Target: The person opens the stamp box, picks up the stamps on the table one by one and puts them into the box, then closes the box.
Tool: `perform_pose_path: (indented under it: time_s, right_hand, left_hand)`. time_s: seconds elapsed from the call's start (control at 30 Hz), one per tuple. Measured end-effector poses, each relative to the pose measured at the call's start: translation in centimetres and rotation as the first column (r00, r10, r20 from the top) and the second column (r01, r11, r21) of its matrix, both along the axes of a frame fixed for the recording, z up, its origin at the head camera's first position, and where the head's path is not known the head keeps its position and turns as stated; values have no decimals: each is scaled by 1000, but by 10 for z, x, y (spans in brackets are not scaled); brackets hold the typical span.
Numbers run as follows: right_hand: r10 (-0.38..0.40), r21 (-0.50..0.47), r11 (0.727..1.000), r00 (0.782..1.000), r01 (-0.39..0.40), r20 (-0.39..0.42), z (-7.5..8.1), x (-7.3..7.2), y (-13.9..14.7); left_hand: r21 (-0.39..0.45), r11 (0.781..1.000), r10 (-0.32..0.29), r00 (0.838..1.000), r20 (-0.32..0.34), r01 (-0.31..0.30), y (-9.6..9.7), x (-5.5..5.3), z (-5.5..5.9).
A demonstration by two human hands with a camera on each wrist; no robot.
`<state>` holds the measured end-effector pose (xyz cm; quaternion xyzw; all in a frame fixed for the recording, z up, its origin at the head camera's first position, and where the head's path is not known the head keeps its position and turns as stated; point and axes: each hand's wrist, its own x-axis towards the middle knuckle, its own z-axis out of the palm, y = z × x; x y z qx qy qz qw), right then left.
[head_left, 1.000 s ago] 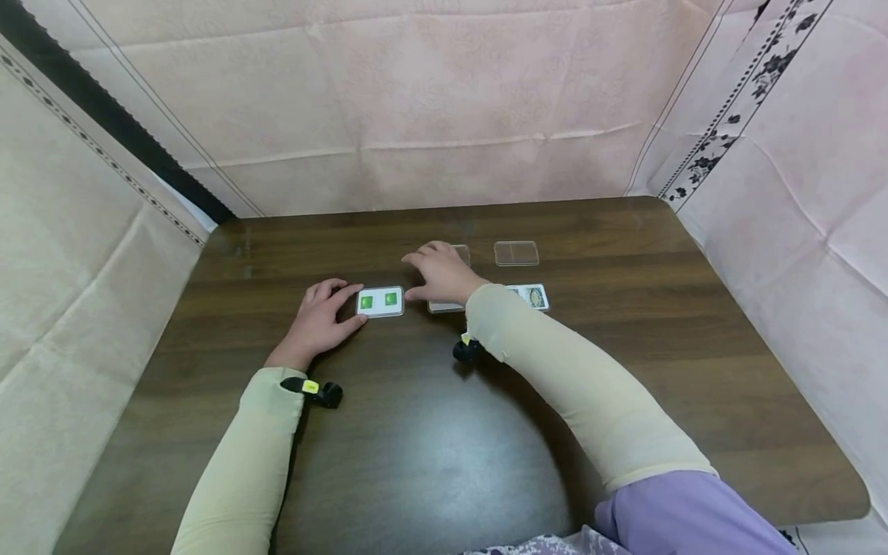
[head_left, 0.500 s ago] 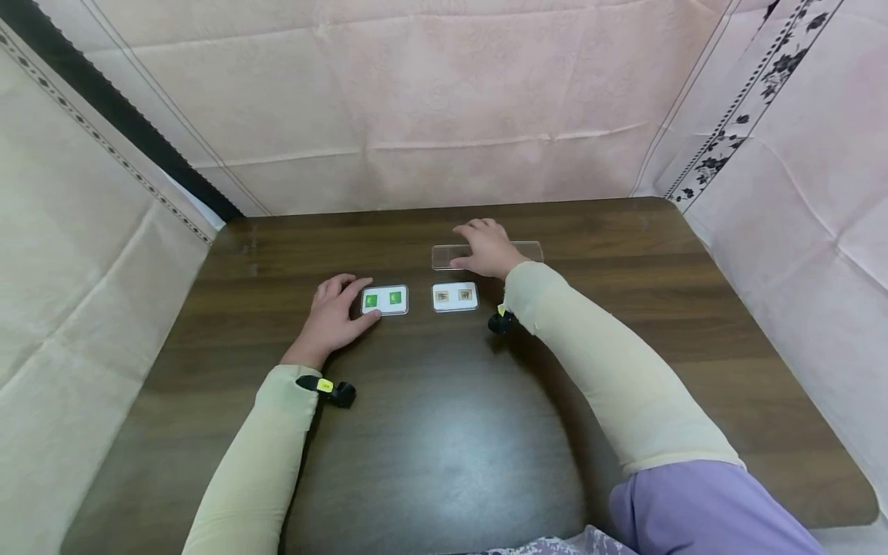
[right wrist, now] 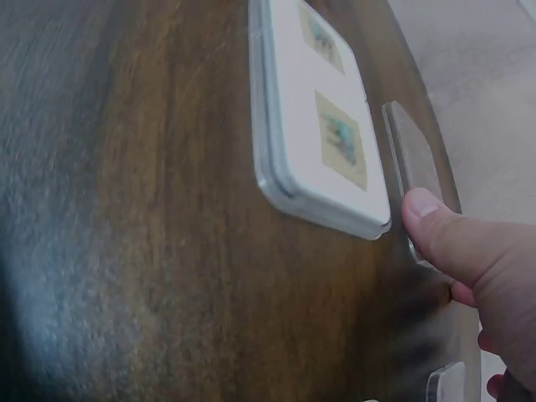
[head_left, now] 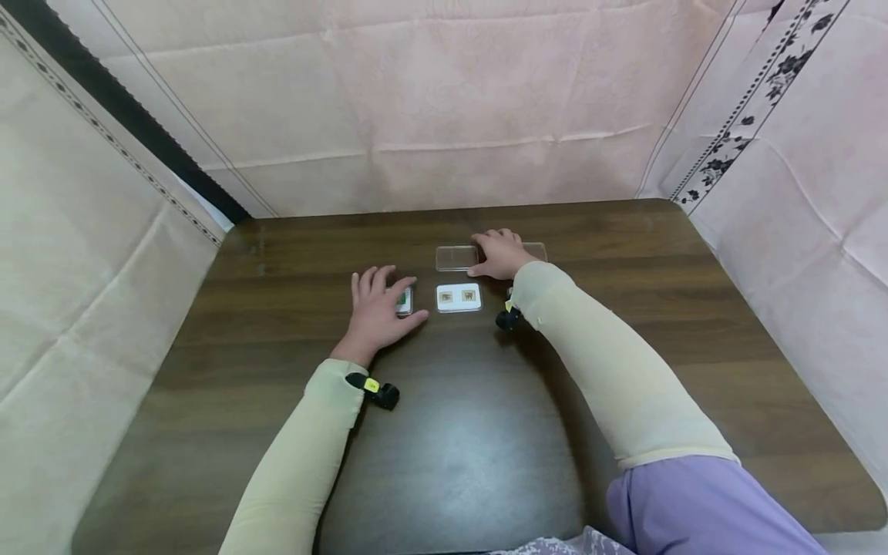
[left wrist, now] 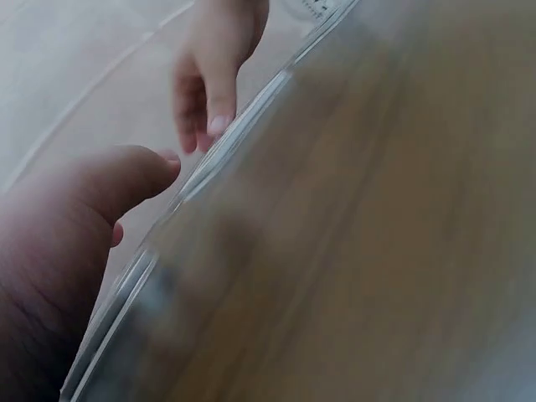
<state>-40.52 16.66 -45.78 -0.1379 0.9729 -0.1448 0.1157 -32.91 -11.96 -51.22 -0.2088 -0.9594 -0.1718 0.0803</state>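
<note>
My left hand (head_left: 380, 312) hovers with spread fingers, partly covering a flat clear case with a green-printed white insert (head_left: 405, 305). Just right of it lies a second case with two small brownish pictures on white (head_left: 459, 298); no hand touches it. Behind that case is a clear, flat plastic lid (head_left: 456, 258). My right hand (head_left: 501, 254) is at the lid's right end, fingers loosely bent. In the right wrist view the thumb (right wrist: 431, 219) overlaps the edge of the lid (right wrist: 410, 151); whether it presses there I cannot tell.
Another clear lid (head_left: 536, 251) lies partly behind my right hand. A brown wooden table (head_left: 444, 432) carries everything, its far edge meeting a pale cloth hanging (head_left: 444, 100). My right forearm (head_left: 610, 362) blocks the tabletop beneath it.
My right hand has gone right and back from the middle case to the lids. My left hand has moved right, across the green-printed case. A third case at right is now hidden.
</note>
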Motion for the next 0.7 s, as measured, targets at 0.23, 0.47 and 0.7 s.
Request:
perform_pose_path:
  time_s: [0.23,0.47,0.7]
  right_hand:
    - [-1,35,999,1000,1,4,-2,0,1]
    - [17,48,999,1000,-18,10,0,-1,-1]
    - [28,49,998,1000,-28,1,1,-2,-2]
  left_hand:
    - [-51,998,36,999,-4,-36,26,3,4]
    - [-115,992,46,999,-13,-47,33,0,4]
    - [-147,989,16,1000,-15,-18,37,-2,3]
